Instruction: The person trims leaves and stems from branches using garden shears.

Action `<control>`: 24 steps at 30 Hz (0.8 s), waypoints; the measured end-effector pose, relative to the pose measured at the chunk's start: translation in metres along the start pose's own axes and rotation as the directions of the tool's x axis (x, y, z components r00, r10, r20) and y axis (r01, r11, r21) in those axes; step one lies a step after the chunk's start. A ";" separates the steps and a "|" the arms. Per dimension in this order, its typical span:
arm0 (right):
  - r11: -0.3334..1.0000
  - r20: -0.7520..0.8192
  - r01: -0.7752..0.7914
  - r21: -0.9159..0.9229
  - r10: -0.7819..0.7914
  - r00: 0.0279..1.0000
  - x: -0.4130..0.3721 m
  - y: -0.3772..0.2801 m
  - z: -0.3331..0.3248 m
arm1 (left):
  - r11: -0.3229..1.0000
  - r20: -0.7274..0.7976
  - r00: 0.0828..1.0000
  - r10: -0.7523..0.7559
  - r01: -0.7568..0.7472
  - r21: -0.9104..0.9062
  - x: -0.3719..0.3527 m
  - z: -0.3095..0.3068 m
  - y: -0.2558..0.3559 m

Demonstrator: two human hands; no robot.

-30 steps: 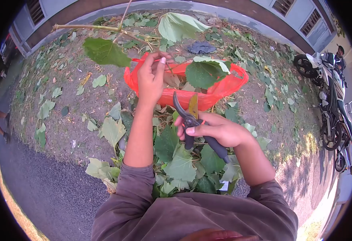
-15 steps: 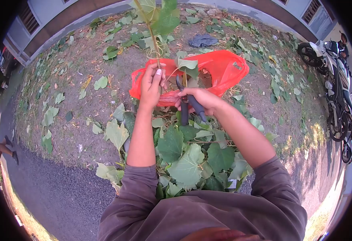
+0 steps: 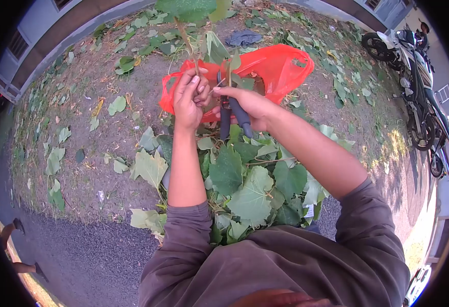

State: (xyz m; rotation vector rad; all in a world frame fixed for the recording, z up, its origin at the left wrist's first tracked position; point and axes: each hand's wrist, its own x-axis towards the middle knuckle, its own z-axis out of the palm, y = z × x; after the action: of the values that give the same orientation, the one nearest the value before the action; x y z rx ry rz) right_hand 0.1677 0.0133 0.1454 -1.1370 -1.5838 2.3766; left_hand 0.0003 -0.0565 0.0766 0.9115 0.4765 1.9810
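Note:
My left hand [image 3: 189, 102] is closed around a brownish vine stem [image 3: 185, 38] that rises upward and bears large green leaves. Pruning shears [image 3: 238, 113] with dark handles sit in my right hand [image 3: 252, 107], its thumb near the pivot and the blade pointing up. A folded leaf [image 3: 215, 48] hangs just above the shears, close to both hands. Behind the hands a red plastic bag [image 3: 286, 71] lies spread with its mouth open. Below them is a heap of cut grape-like leaves [image 3: 255, 194], against my body.
Loose leaves litter the bare soil [image 3: 106, 169]. A dark crumpled cloth [image 3: 243, 37] lies beyond the bag. Motorcycles [image 3: 419, 92] stand at the right. Asphalt [image 3: 96, 256] runs at lower left, where another person's legs [image 3: 17, 245] show. A building wall [image 3: 40, 41] borders the back.
The view has shifted slightly. My hands have come closer together, and the leaf by the shears now stands more upright. At left, the other person's legs have changed position.

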 end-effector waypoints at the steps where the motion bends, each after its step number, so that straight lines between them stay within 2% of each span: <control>1: 0.989 -0.075 0.088 0.121 -0.080 0.994 -0.003 0.001 0.001 | 0.999 0.016 0.999 -0.045 0.045 0.000 0.000 -0.001 -0.001; 2: 0.990 -0.076 0.086 0.112 -0.077 0.994 -0.001 0.005 0.000 | 0.999 0.012 0.999 -0.037 0.037 -0.006 0.000 -0.002 -0.001; 5: 0.970 -0.087 0.174 0.168 -0.162 0.983 0.007 0.025 -0.009 | 0.974 0.013 0.986 -0.166 0.162 0.158 -0.001 -0.003 -0.002; 6: 0.949 -0.127 0.220 0.225 -0.196 0.972 0.005 0.033 -0.008 | 0.976 0.006 0.988 -0.155 0.152 0.155 0.000 -0.006 -0.008; 8: 0.926 -0.151 0.258 0.277 -0.223 0.963 0.004 0.052 -0.005 | 0.871 -0.008 0.998 -0.066 0.062 0.487 0.005 -0.012 -0.020; 11: 0.868 -0.171 0.366 0.336 -0.326 0.930 0.010 0.075 -0.013 | 0.799 -0.037 0.999 -0.021 0.039 0.600 0.007 -0.010 -0.024; 12: 0.871 -0.170 0.364 0.329 -0.325 0.930 0.009 0.083 -0.016 | 0.748 -0.039 0.999 0.013 0.016 0.663 0.005 -0.006 -0.029; 14: 0.880 -0.189 0.369 0.301 -0.324 0.927 0.010 0.090 -0.020 | 0.735 -0.077 0.997 -0.005 0.055 0.675 0.005 0.001 -0.027; 16: 0.907 -0.175 0.339 0.250 -0.302 0.937 0.012 0.091 -0.022 | 0.642 -0.112 0.993 -0.040 0.111 0.759 0.004 0.007 -0.024; 17: 0.934 -0.136 0.311 0.173 -0.290 0.947 0.013 0.091 -0.023 | 0.635 -0.110 0.993 -0.051 0.118 0.763 0.003 0.009 -0.022; 19: 0.962 -0.104 0.266 0.068 -0.258 0.960 0.005 0.073 -0.019 | 0.502 -0.134 0.990 -0.035 0.134 0.855 0.004 0.012 -0.021; 20: 0.959 -0.111 0.273 0.079 -0.264 0.958 0.003 0.062 -0.016 | 0.497 -0.125 0.991 -0.045 0.130 0.858 0.006 0.013 -0.020; 22: 0.938 -0.041 0.240 0.249 -0.238 0.970 0.005 0.050 -0.014 | 0.453 -0.081 0.997 0.018 0.064 0.889 0.004 0.021 -0.017; 23: 0.942 -0.055 0.252 0.223 -0.246 0.968 0.013 0.050 -0.016 | 0.378 -0.064 0.998 0.004 0.058 0.924 0.002 0.027 -0.011; 24: 0.941 -0.059 0.248 0.230 -0.241 0.969 0.018 0.048 -0.018 | 0.378 -0.066 0.998 -0.006 0.063 0.924 0.002 0.026 -0.014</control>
State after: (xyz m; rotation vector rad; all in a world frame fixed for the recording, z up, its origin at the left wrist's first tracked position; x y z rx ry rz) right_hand 0.1811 0.0121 0.0925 -0.8695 -1.3022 2.2947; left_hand 0.0271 -0.0473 0.0854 1.4892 1.7669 1.5750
